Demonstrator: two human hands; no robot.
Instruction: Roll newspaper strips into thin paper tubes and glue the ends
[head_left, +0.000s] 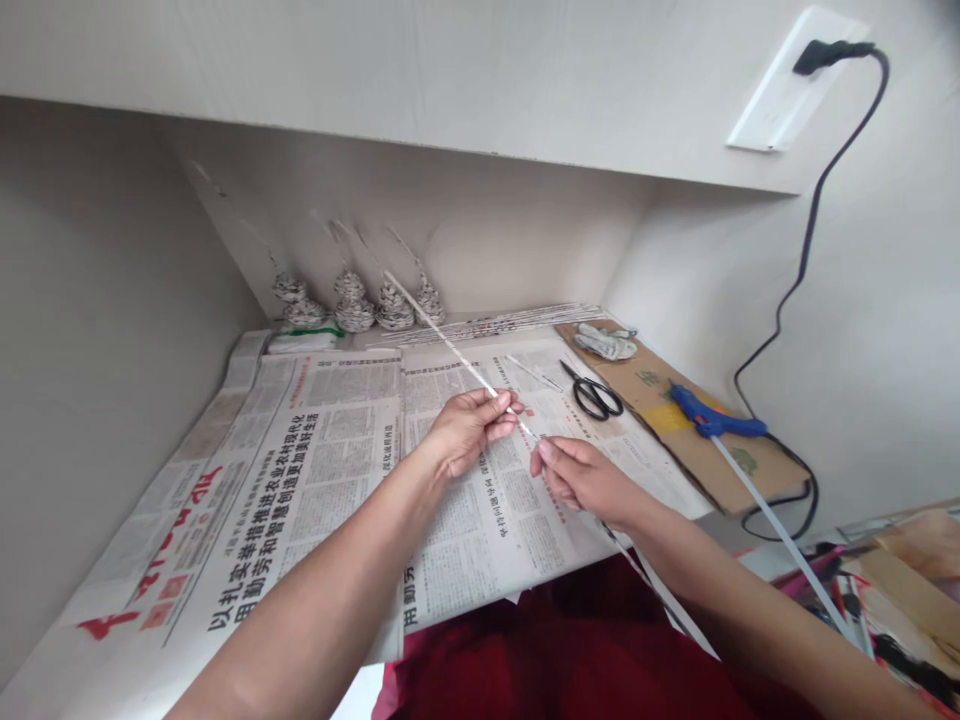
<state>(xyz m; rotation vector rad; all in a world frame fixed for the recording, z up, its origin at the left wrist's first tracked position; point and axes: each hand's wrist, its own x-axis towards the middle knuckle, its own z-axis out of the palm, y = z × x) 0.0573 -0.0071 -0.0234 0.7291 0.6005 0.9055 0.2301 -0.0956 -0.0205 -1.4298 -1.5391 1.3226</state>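
A thin rolled newspaper stick [446,337] slants from the upper left down through both hands. My left hand [471,428] is closed around it, thumb against fingers, partway along its length. Just below and to the right, my right hand [581,475] pinches the stick's lower end. A narrow paper strip [664,592] runs from under my right hand toward my lap; how it joins the stick is hidden by the fingers. Both hands are above the newspaper sheets [337,420] spread over the table.
Several woven paper gourd shapes [354,303] stand along the back wall. Beside them lies a bundle of paper sticks [495,323]. Black scissors [592,392] rest right of my hands. A cardboard piece [739,478] carries a blue glue gun [716,418] and a pale crumpled cloth [604,341].
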